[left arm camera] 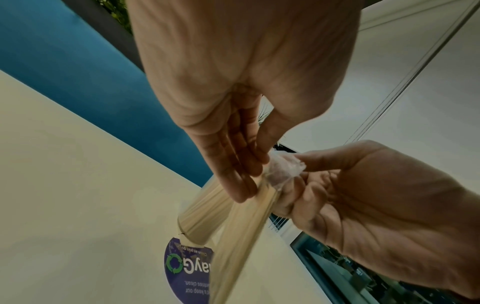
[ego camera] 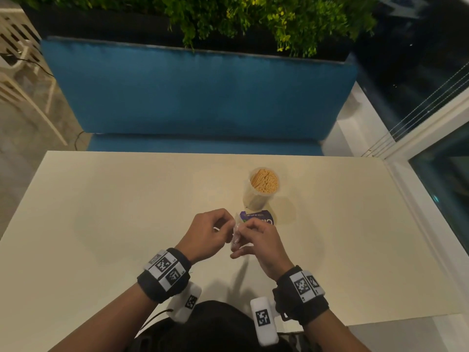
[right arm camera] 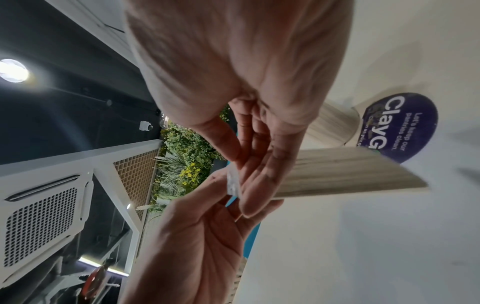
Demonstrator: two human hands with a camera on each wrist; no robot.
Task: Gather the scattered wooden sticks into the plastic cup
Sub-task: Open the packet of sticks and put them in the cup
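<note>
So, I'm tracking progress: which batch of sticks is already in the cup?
The upright sticks filling the plastic cup; the other bundle hangs from the hands.

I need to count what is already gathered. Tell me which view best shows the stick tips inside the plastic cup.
The head view: it looks down into the plastic cup and shows the packed wooden sticks end-on. The left wrist view shows only the cup's side, partly behind fingers; the right wrist view shows its lower wall.

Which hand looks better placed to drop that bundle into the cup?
Probably the right hand: it already grips the bundle of sticks and is nearer the plastic cup. The left hand only pinches the wrapper.
</note>
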